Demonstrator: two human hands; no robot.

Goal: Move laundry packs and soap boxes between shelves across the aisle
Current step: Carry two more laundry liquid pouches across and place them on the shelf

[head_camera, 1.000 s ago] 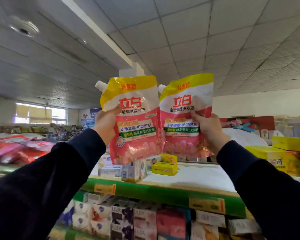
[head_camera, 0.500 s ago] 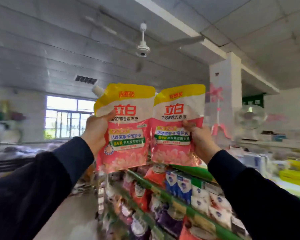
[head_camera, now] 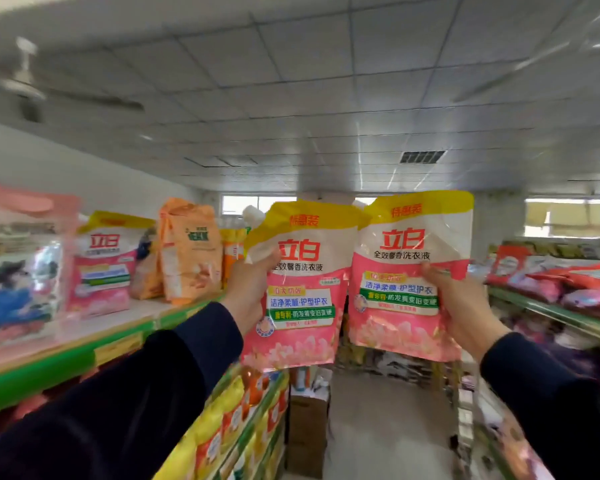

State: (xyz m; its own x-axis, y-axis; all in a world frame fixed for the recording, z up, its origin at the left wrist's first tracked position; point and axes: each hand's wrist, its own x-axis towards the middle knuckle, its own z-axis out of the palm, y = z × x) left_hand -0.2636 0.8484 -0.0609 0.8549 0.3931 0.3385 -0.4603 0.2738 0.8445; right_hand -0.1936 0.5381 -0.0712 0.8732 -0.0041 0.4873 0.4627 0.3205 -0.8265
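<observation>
- Head view, hands: the left hand [head_camera: 253,289] grips one pink-and-yellow laundry liquid pouch [head_camera: 300,289] by its left edge, thumb across the front and the other fingers hidden behind. The right hand [head_camera: 465,306] grips a second matching pouch [head_camera: 407,275] by its right edge in like fashion. Both pouches are held upright at arm's length, side by side, inner edges touching or overlapping.
- Head view, position: the pouches hang over the aisle, at about 12 o'clock from the person, resting on no shelf.
- Head view, left shelving: the green-edged top shelf [head_camera: 66,365] at 9 to 10 o'clock carries a standing pouch of the same brand [head_camera: 103,268], an orange bag [head_camera: 189,251] beside it and a large blurred pink pack [head_camera: 21,265] nearest the camera. Bare shelf surface shows in front of the standing goods. The lower tiers hold yellow and orange packs, too blurred to name.
- Head view, right shelving: the shelf [head_camera: 548,308] at 2 to 3 o'clock holds red and pink packs lying flat.
- Progress, judged: this load is in transit, lifted but not yet set down. The matching pouch on the left top shelf suggests that side as the destination, though this is not certain.
- Remaining, judged: both pouches are to be placed; no soap boxes can be made out here, so that part cannot be assessed.
</observation>
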